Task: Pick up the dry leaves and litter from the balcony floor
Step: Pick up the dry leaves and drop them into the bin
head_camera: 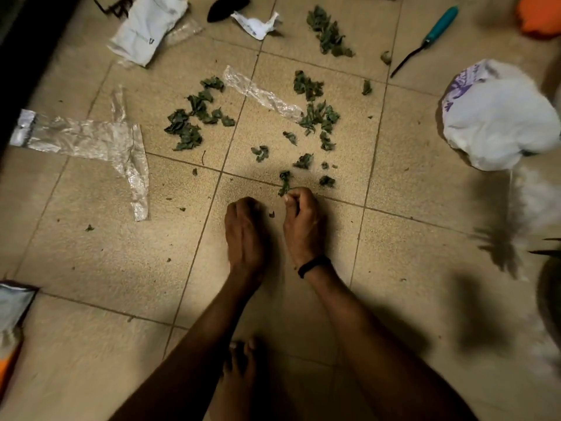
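Dry green leaves lie scattered over the beige tiled floor, in one clump at the left [194, 117], one at the centre right [317, 115] and one farther back [329, 33]. My right hand [303, 223] pinches a small dry leaf [284, 182] at its fingertips, just above the floor. Beside it my left hand [244, 232] is cupped with curled fingers; what it holds is hidden. Litter lies around: a clear plastic wrapper [91, 138], a clear plastic strip [261, 94], a white packet [148, 25] and crumpled paper [256, 24].
A white plastic bag [498, 117] sits at the right. A teal-handled tool [431, 34] lies at the back right, next to something orange [540, 16]. A foil pouch [13, 308] is at the left edge. My bare foot [239, 369] is below my arms.
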Demonstrator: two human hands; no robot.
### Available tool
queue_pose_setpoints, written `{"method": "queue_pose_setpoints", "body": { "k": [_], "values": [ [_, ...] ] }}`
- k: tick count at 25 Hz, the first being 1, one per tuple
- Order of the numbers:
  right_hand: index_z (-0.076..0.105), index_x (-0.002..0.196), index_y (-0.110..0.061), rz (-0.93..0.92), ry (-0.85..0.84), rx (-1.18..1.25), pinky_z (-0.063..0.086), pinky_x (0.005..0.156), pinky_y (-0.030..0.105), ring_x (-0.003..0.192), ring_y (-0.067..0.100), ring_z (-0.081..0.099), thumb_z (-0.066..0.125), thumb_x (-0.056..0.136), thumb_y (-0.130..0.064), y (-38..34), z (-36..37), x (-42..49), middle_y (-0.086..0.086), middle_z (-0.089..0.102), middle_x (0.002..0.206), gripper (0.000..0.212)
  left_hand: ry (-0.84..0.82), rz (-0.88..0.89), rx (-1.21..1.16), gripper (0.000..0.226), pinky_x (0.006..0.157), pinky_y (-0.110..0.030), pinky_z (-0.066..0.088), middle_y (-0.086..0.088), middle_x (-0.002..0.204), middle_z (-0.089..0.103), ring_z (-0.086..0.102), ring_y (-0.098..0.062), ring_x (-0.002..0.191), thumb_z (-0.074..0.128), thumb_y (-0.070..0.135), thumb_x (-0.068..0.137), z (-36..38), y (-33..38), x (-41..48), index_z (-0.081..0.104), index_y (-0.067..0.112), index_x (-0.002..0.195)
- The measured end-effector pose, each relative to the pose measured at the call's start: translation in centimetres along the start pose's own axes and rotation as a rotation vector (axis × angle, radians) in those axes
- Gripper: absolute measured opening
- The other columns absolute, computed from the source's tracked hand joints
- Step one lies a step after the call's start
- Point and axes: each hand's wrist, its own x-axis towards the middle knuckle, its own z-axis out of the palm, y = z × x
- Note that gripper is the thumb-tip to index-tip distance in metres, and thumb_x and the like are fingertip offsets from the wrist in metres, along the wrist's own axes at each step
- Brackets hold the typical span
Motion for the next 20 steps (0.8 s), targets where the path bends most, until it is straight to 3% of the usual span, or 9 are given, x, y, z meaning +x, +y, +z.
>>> {"method": "queue_pose_setpoints", "body": {
  "k": [4, 6, 8, 10, 13, 14, 15, 17, 20],
  "values": [
    [0.069, 0.103, -0.011, 0.015, 0.104, -0.220, 0.045, 0.081, 0.029, 0.093, 0.022, 0.059, 0.058, 0.094, -0.014, 0.2, -3.2, 4.2, 0.007, 0.067, 0.097, 0.014, 0.049, 0.123, -0.119, 0.035, 0.081, -0.021, 0.039, 0.002, 0.106, 0.055, 0.048, -0.010, 0.094, 0.022, 0.020, 0.107, -0.1, 0.4, 1.7, 0.055, 0.012, 0.117],
    [0.069, 0.110, -0.012, 0.127, 0.111, -0.259, 0.040, 0.085, 0.025, 0.101, 0.024, 0.057, 0.065, 0.090, -0.022, 0.7, -4.5, 6.4, 0.010, 0.064, 0.106, 0.023, 0.011, 0.061, -0.157, 0.045, 0.088, -0.026, 0.042, -0.001, 0.116, 0.055, 0.049, -0.010, 0.103, 0.018, 0.027, 0.106, 0.5, 1.9, 2.6, 0.052, 0.013, 0.130],
    [0.066, 0.115, -0.013, 0.189, 0.025, -0.343, 0.040, 0.089, 0.026, 0.107, 0.025, 0.052, 0.074, 0.083, -0.032, 1.1, -4.5, 7.5, 0.011, 0.057, 0.114, 0.038, -0.111, 0.019, -0.088, 0.052, 0.091, -0.032, 0.042, -0.008, 0.128, 0.050, 0.047, -0.019, 0.111, 0.016, 0.037, 0.104, 1.3, 3.3, 2.9, 0.042, 0.017, 0.144],
    [0.066, 0.112, -0.013, 0.156, -0.049, -0.435, 0.041, 0.087, 0.027, 0.107, 0.024, 0.051, 0.076, 0.081, -0.030, 1.4, -4.0, 7.6, 0.011, 0.054, 0.114, 0.036, -0.189, 0.079, 0.115, 0.049, 0.090, -0.032, 0.039, -0.014, 0.135, 0.041, 0.043, -0.025, 0.116, 0.030, 0.036, 0.104, 1.8, 3.7, 3.2, 0.032, 0.021, 0.150],
    [0.068, 0.085, -0.013, 0.049, -0.053, -0.443, 0.045, 0.075, 0.025, 0.090, 0.022, 0.059, 0.066, 0.086, -0.012, 1.6, -4.3, 8.2, 0.006, 0.064, 0.092, 0.002, -0.232, 0.151, 0.250, 0.034, 0.090, -0.035, 0.046, -0.011, 0.130, 0.040, 0.040, -0.025, 0.113, 0.041, 0.029, 0.104, 2.1, 3.6, 3.8, 0.047, 0.021, 0.136],
    [0.067, 0.080, -0.014, 0.041, -0.033, -0.407, 0.049, 0.073, 0.028, 0.085, 0.022, 0.061, 0.062, 0.085, -0.009, 1.8, -4.5, 8.8, 0.005, 0.066, 0.085, 0.008, -0.226, 0.151, 0.242, 0.026, 0.087, -0.038, 0.048, -0.009, 0.124, 0.043, 0.040, -0.023, 0.109, 0.041, 0.029, 0.104, 2.1, 3.8, 3.8, 0.052, 0.019, 0.125],
    [0.068, 0.081, -0.014, 0.043, -0.024, -0.369, 0.051, 0.073, 0.031, 0.083, 0.022, 0.063, 0.060, 0.084, -0.009, 1.7, -4.7, 9.3, 0.004, 0.068, 0.084, 0.010, -0.215, 0.127, 0.209, 0.020, 0.084, -0.039, 0.047, -0.007, 0.118, 0.045, 0.041, -0.022, 0.106, 0.041, 0.027, 0.103, 2.2, 3.9, 3.7, 0.054, 0.017, 0.115],
    [0.072, 0.102, -0.015, 0.011, -0.059, -0.341, 0.052, 0.085, 0.030, 0.096, 0.022, 0.064, 0.059, 0.087, -0.012, 0.9, -4.4, 10.2, 0.006, 0.071, 0.100, 0.020, -0.195, 0.103, 0.171, 0.016, 0.079, -0.034, 0.041, -0.004, 0.109, 0.046, 0.041, -0.021, 0.101, 0.041, 0.023, 0.103, 2.4, 3.9, 3.6, 0.055, 0.017, 0.107],
    [0.067, 0.122, -0.015, -0.053, -0.253, -0.397, 0.042, 0.089, 0.021, 0.107, 0.023, 0.058, 0.062, 0.091, -0.015, -0.8, -2.8, 10.8, 0.012, 0.060, 0.119, 0.031, -0.132, 0.098, 0.118, 0.015, 0.073, -0.029, 0.035, -0.001, 0.101, 0.054, 0.046, -0.017, 0.093, 0.045, 0.020, 0.102, 2.0, 2.9, 4.3, 0.060, 0.018, 0.103]
  ]
}}
